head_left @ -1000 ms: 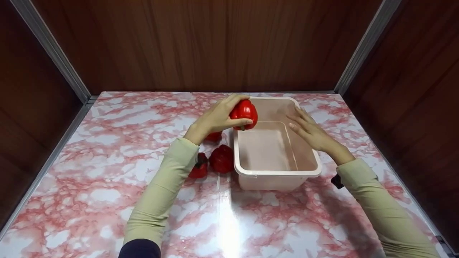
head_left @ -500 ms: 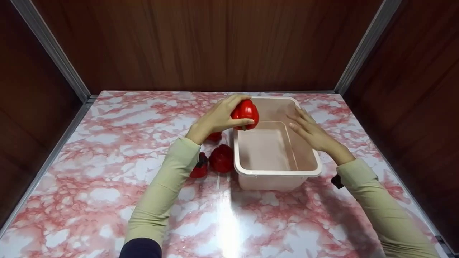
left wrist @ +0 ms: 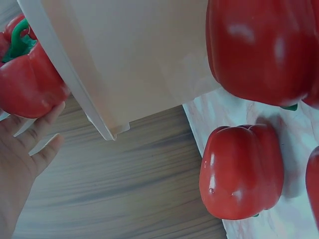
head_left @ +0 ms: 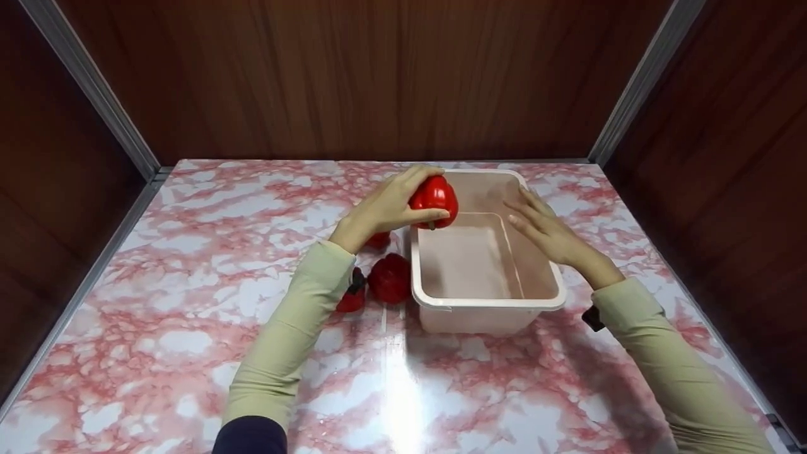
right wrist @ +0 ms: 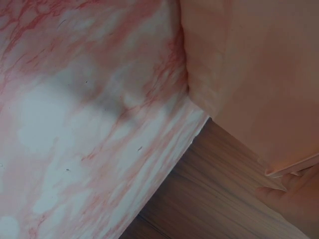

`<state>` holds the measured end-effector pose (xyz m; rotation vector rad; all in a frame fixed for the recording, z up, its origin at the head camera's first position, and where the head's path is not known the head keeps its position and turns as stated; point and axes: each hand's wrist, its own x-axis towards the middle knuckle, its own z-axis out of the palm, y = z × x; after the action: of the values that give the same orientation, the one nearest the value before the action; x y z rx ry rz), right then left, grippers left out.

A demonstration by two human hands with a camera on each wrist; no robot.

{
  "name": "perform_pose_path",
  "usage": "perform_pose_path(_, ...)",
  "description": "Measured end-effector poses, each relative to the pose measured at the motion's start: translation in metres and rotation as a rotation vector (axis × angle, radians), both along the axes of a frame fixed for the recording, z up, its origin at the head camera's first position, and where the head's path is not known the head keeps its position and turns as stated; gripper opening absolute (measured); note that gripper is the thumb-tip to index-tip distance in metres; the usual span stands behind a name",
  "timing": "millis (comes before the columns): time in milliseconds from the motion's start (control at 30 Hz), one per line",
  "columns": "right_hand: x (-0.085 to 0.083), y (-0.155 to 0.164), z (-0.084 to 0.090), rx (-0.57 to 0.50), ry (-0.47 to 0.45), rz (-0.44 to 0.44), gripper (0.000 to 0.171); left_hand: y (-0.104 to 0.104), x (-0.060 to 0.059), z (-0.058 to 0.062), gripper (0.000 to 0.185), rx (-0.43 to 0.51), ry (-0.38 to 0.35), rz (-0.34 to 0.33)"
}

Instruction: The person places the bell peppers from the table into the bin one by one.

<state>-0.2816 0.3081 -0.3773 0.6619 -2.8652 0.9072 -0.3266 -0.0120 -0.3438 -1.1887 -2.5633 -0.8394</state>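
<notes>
The left hand (head_left: 381, 208) held a red pepper (head_left: 434, 197). Its fingers were curled over the top of the pepper and its thumb pressed under it. The pepper was up in the air, right over the left rim of the pink tub (head_left: 485, 301), near the tub's far corner. In the left wrist view the same pepper (left wrist: 27, 84) showed a green stem and sat against the fingertips (left wrist: 47, 117).

The right hand (head_left: 545, 230) lay flat on the right wall of the tub, with its fingers straight and holding nothing.

Three more red peppers lay on the bench (head_left: 157, 328), just left of the tub. One big pepper (head_left: 390, 279) was almost touching the tub wall. A second pepper (head_left: 351, 297) peeked out beside the left sleeve (head_left: 287, 340). A third pepper (head_left: 378, 239) was half hidden under the left wrist.
</notes>
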Motion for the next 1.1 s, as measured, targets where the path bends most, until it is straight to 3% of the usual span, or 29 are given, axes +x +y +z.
perform_pose_path(1100, -0.0006, 0.0001, -0.0007, 0.002, -0.012, -0.009, 0.05, 0.0079, 0.0011, -0.002, 0.073, -0.021, -0.009, 0.013)
